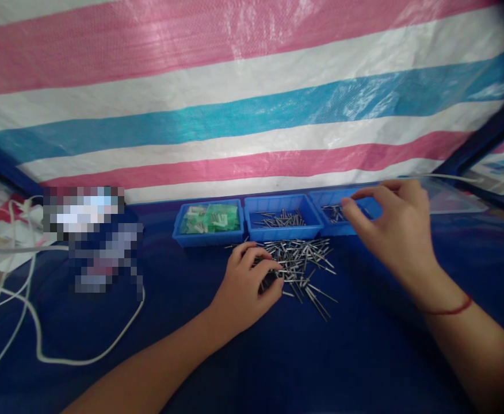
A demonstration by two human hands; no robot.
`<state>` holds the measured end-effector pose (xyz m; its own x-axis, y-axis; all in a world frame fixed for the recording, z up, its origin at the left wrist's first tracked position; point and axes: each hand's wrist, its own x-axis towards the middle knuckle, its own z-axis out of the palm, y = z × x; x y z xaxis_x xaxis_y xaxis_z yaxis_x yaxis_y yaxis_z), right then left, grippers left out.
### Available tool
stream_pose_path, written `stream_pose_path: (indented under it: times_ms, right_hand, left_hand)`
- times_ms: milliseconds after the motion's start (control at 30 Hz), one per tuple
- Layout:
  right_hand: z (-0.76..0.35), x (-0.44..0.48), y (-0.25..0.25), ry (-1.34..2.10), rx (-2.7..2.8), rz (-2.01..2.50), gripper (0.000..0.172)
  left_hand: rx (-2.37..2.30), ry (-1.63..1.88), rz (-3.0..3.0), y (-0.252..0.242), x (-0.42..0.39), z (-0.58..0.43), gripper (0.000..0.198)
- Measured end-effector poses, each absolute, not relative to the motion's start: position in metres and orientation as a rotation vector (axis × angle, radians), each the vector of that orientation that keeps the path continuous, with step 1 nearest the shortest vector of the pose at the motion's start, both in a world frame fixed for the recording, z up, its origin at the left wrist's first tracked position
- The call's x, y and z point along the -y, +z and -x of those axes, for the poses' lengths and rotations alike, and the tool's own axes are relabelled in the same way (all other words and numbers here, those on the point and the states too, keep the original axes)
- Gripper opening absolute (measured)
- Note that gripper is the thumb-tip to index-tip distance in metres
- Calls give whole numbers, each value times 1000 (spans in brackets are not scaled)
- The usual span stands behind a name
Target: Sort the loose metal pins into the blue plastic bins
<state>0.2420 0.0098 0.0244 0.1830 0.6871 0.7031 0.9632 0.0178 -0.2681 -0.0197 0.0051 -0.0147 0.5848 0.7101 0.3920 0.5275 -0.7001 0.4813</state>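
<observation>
A loose pile of thin metal pins (301,261) lies on the dark blue tabletop. My left hand (245,287) rests at the pile's left edge, fingers curled shut around something small and dark that I cannot make out. My right hand (396,227) hovers over the right blue bin (327,198), thumb and forefinger pinched together; whatever is between them is too small to see. That bin holds a few pins. The middle blue bin (315,227) holds more pins. The left blue bin (183,233) holds green and white plastic pieces (209,218).
A striped pink, white and blue tarp (252,103) hangs right behind the bins. White cables (40,339) loop over the table at the left beside a blurred object. A clear plastic tray (450,201) sits at the far right.
</observation>
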Motion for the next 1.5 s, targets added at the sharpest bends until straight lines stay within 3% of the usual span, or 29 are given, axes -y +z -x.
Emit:
stream_pose_path:
  times_ms: [200, 300, 433, 567, 800, 1500]
  right_hand:
    - [-207, 9, 31, 498, 2315, 1298, 21]
    - [-198, 13, 25, 682, 2475, 1290, 15]
    - [-192, 14, 18, 713, 2549, 1393, 9]
    - [-189, 14, 18, 713, 2577, 1348, 15]
    - [-183, 13, 15, 465, 2446, 1296, 15]
    - [-169, 16, 6, 696, 1776, 1263, 21]
  left_hand:
    - [-965, 740, -2621, -19, -5, 16, 21]
    - [-966, 761, -2670, -22, -5, 14, 16]
    - [-938, 797, -2761, -23, -4, 13, 14]
    - [-968, 819, -2768, -23, -4, 13, 13]
    - [-1025, 903, -2592, -16, -5, 15, 11]
    - [-897, 1107, -2392, -15, -6, 15, 13]
